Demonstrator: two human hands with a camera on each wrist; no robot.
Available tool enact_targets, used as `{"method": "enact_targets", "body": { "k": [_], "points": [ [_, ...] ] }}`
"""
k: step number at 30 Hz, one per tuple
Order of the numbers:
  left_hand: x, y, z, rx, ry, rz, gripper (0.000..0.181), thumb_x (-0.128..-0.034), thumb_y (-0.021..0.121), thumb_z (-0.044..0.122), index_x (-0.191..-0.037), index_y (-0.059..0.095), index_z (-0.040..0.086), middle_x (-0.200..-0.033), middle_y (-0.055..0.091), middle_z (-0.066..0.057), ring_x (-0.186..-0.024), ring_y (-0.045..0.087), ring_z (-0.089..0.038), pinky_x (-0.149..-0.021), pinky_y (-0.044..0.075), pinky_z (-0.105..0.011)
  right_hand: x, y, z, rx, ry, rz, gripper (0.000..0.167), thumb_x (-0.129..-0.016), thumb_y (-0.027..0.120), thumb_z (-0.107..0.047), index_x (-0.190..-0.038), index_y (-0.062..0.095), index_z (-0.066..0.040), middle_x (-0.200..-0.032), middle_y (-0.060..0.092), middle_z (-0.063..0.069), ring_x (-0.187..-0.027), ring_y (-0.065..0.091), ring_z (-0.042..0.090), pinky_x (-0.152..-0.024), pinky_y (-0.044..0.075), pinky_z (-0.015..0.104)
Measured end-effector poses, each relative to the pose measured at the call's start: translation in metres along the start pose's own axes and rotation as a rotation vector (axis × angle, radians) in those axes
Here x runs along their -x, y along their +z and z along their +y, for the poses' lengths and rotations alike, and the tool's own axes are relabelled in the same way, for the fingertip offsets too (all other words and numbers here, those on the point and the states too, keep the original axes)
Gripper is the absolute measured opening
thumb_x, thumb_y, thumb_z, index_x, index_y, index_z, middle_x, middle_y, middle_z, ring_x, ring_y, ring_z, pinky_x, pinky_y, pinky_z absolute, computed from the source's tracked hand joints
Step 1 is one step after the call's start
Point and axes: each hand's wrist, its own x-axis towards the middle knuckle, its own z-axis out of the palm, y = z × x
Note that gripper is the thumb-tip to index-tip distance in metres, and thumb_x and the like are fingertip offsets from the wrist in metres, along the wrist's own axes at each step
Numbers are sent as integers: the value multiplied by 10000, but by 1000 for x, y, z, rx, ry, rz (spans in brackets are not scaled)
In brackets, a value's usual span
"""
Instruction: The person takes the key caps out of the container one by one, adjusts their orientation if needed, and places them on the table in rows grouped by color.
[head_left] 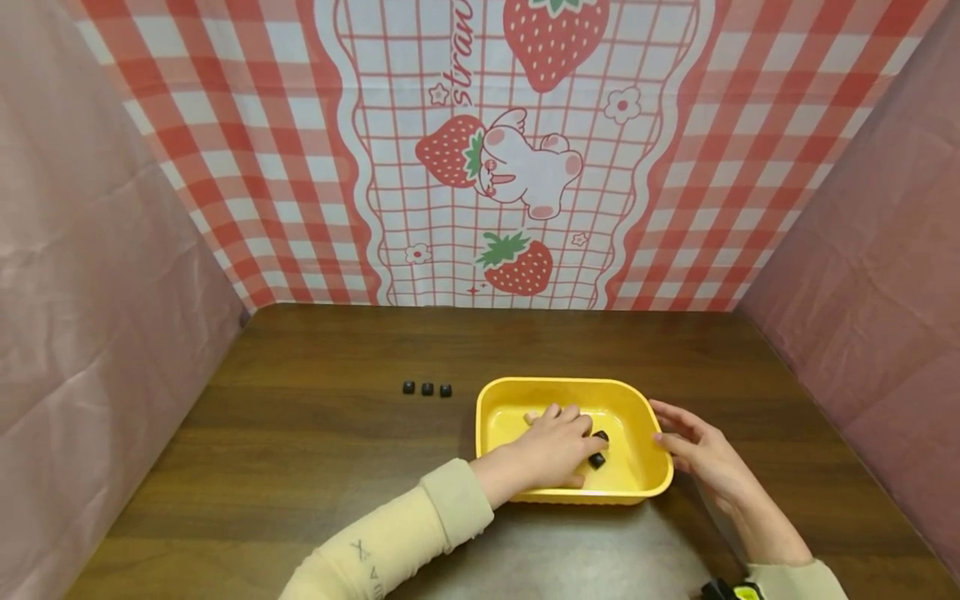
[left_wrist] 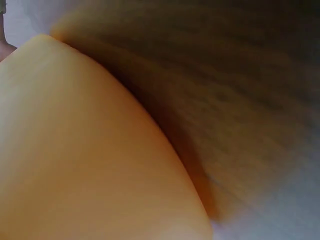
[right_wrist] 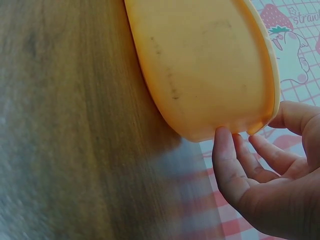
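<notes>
Left hand (head_left: 551, 450): inside yellow bin (head_left: 632, 454); can't tell grip.
Right hand (head_left: 705, 458): grips right end; steadiness helps.
Black pieces (head_left: 597, 460): best pinched singly.

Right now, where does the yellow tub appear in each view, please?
Head: the yellow tub is in the lower half, right of centre.
Left wrist: its outer wall fills the lower left.
Right wrist: upper middle, cut by the top edge.
Shared landmark: the brown wooden tabletop.

Even light fills the head view, with pale glare on the tabletop (head_left: 592, 554) before the yellow container (head_left: 628, 450), while the left wrist view is badly blurred.
</notes>
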Motion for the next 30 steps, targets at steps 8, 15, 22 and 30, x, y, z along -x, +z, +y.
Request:
{"method": "enact_targets", "body": {
  "k": [8, 15, 22, 30],
  "points": [
    [0, 3, 0, -20, 13, 22, 375, -824, 660, 447, -1177, 600, 338, -1036, 511, 94, -1000, 412, -125, -820, 302, -297, -1, 1, 0, 7, 5, 7, 619, -917, 605, -206, -1432, 327, -3, -1376, 412, 275, -971, 619, 53, -773, 530, 288],
    [-2, 3, 1, -31, 40, 50, 296, -834, 641, 483, -1080, 622, 319, -1020, 521, 90, -997, 418, -125, -818, 300, -291, 1, 0, 0, 3, 6, 3, 622, -920, 601, -212, -1434, 321, -2, -1369, 426, 245, -977, 616, 56, -774, 531, 291],
    [-5, 4, 2, -67, 52, 111, 221, -828, 638, 453, -989, 638, 301, -961, 542, 89, -946, 439, -126, -786, 304, -285, 2, -1, 0, -5, -4, 3, 622, -922, 600, -212, -1432, 319, 6, -1324, 502, 93, -985, 618, 65, -772, 532, 293],
    [-4, 6, 1, -71, 29, 106, 202, -830, 637, 433, -974, 622, 293, -953, 532, 89, -932, 431, -125, -777, 290, -286, 1, 1, 1, -20, -11, -3, 612, -921, 601, -200, -1426, 327, 9, -1196, 554, -107, -978, 621, 67, -761, 533, 291]
  ]
}}
